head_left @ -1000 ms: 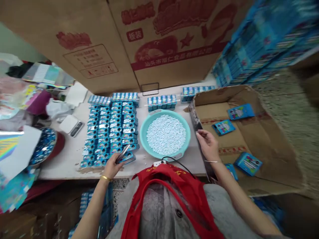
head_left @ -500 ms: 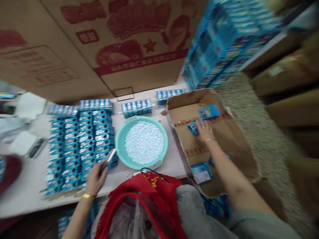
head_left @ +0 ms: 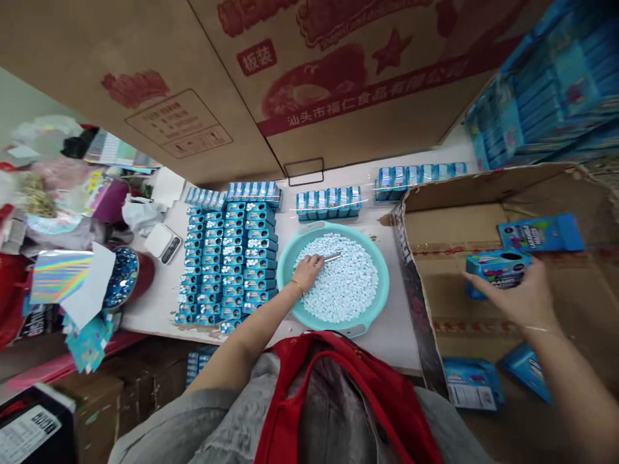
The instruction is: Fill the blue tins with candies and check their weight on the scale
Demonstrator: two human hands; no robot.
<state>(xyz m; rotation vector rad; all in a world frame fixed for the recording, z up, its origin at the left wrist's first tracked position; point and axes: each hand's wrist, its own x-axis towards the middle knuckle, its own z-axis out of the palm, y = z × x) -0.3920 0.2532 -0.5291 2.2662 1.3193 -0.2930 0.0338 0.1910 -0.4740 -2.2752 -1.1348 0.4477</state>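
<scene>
My left hand point(head_left: 307, 272) is closed around a slim metal tool point(head_left: 333, 257), its tip at the small white pellets point(head_left: 338, 293). These fill a turquoise basin point(head_left: 383, 283) in front of me. On the right, my right hand point(head_left: 528, 301) grips a small blue box point(head_left: 494, 273) with a dark round hole in its upper face, thumb on the near side. The box is over an open cardboard carton point(head_left: 464, 225). Flat blue cartons lie in it: one folded carton point(head_left: 536, 233) behind my hand and another point(head_left: 471, 385) near the front.
Rows of blue boxes point(head_left: 232, 264) stand left of the basin, many with white pellets at their holes. Wrapped box packs point(head_left: 329, 203) line the back, before a large brown carton point(head_left: 348, 84). A small scale point(head_left: 164, 243) and a red tub point(head_left: 144, 274) are at the left.
My left hand has brought the metal tool from beside the basin into the pellets. The right hand has picked up a blue box from the carton and it now stands opened out. The view has swung left.
</scene>
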